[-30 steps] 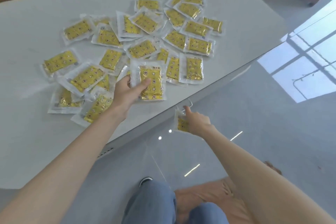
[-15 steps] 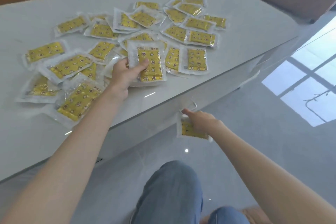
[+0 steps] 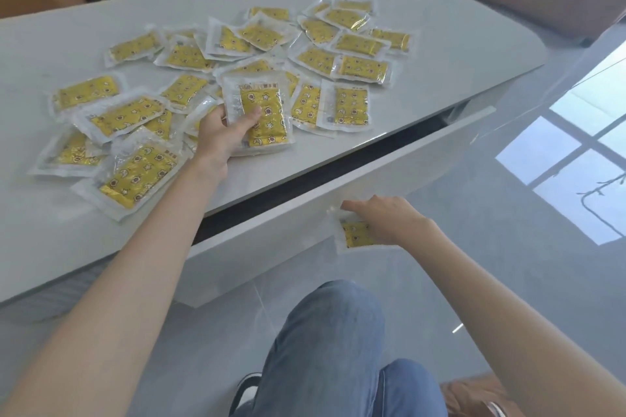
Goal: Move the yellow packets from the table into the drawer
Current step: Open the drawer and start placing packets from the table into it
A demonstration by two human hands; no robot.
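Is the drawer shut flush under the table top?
No, the drawer stands partly out, a dark gap showing between its white front and the table edge.

Yellow star-patterned packets [image 3: 352, 105] lie scattered, overlapping, on the table [image 3: 457, 27]; the drawer [image 3: 305, 213] stands slightly open.

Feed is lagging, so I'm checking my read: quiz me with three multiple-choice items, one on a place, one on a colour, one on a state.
1. The right hand holds its packet: A on the table; B before the drawer front; C on the floor.
2. The trousers are: A blue; B black; C red.
3. The drawer is: A shut; B partly open; C taken out.
1 B, it hangs below the table edge. 2 A, blue denim shows. 3 B, its front stands out from the table.
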